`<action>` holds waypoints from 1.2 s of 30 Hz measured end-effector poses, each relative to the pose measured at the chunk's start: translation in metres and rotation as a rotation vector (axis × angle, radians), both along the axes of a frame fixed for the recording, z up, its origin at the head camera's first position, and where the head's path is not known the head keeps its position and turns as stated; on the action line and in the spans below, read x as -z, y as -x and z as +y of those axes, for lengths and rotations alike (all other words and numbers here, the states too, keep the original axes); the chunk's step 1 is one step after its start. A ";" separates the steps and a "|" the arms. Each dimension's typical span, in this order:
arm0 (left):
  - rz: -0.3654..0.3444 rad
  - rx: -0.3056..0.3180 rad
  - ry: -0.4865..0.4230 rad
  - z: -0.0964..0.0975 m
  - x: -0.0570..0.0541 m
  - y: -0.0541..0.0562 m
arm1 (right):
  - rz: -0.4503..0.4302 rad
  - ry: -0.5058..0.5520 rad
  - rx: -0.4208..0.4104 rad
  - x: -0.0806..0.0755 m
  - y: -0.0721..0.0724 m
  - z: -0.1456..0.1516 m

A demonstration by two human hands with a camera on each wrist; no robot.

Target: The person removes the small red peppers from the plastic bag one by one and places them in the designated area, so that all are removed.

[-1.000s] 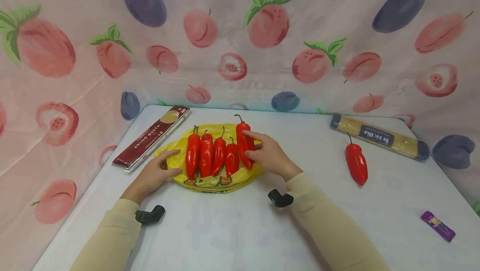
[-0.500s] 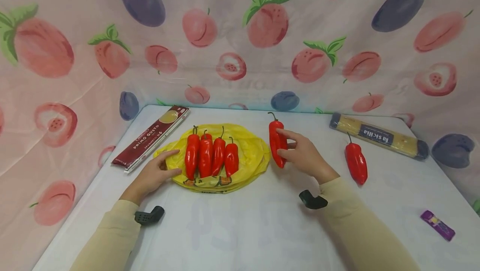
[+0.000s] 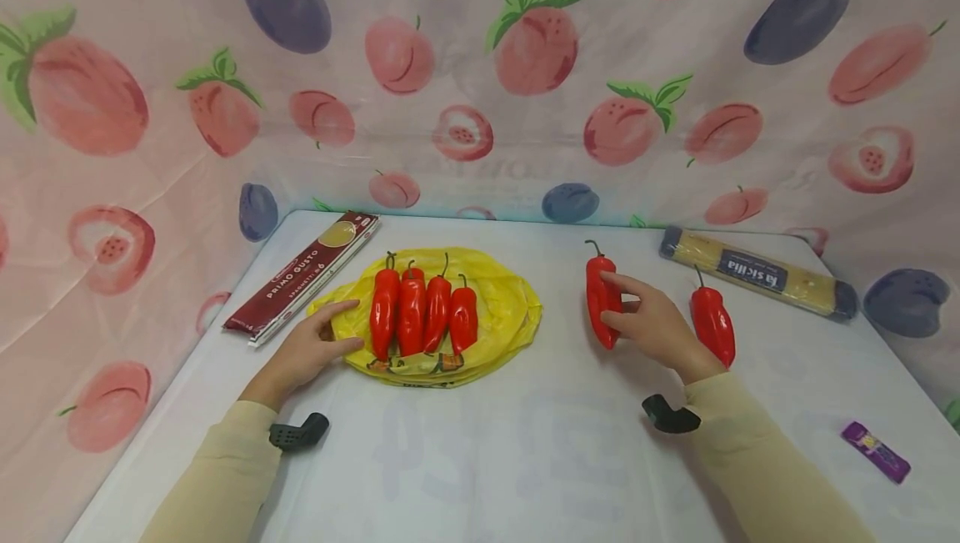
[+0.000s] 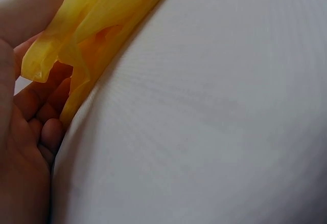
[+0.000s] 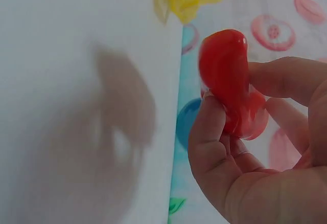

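Note:
In the head view, my right hand (image 3: 654, 324) pinches a long red pepper (image 3: 600, 297) by its side, stem pointing up and away. The right wrist view shows thumb and fingers round the same glossy pepper (image 5: 225, 63), held above the table with a shadow below. My left hand (image 3: 303, 353) is at the left edge of a yellow plastic bag (image 3: 506, 309). Seen from the left wrist, thumb and curled fingers lie round the crumpled bag edge (image 4: 76, 45). Several red peppers (image 3: 412, 314) lie side by side on the bag, their lower ends by its printed fold.
Another red pepper (image 3: 712, 324) lies on the white table (image 3: 480, 460), partly behind my right wrist. Beyond it is a La Sicilia pasta pack (image 3: 757, 272). A maroon spaghetti pack (image 3: 303, 276) lies at the left, a small purple packet (image 3: 876, 451) at the right.
My right hand has lifted the rightmost pepper off the yellow bag and carried it right, towards the lone pepper. My left hand has stayed at the bag's edge.

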State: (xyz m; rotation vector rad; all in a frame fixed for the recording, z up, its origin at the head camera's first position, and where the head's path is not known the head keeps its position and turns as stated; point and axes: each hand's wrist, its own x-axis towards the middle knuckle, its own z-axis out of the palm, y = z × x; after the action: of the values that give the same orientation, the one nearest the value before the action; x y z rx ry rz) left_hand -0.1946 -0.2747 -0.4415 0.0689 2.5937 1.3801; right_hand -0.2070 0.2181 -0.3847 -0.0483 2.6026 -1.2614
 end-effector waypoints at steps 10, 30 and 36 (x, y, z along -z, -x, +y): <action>0.001 -0.002 0.000 0.001 -0.001 0.000 | -0.027 -0.035 0.034 0.009 -0.003 0.025; 0.001 -0.003 -0.007 0.001 -0.002 0.000 | -0.031 -0.152 0.072 0.020 -0.001 0.057; -0.003 -0.009 -0.007 0.000 -0.001 -0.001 | -0.059 -0.156 0.077 0.020 -0.002 0.062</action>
State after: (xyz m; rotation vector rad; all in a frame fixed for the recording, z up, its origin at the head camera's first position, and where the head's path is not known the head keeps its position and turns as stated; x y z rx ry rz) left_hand -0.1939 -0.2747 -0.4405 0.0567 2.5900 1.3919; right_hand -0.2050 0.2797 -0.4049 0.1167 2.6654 -1.0630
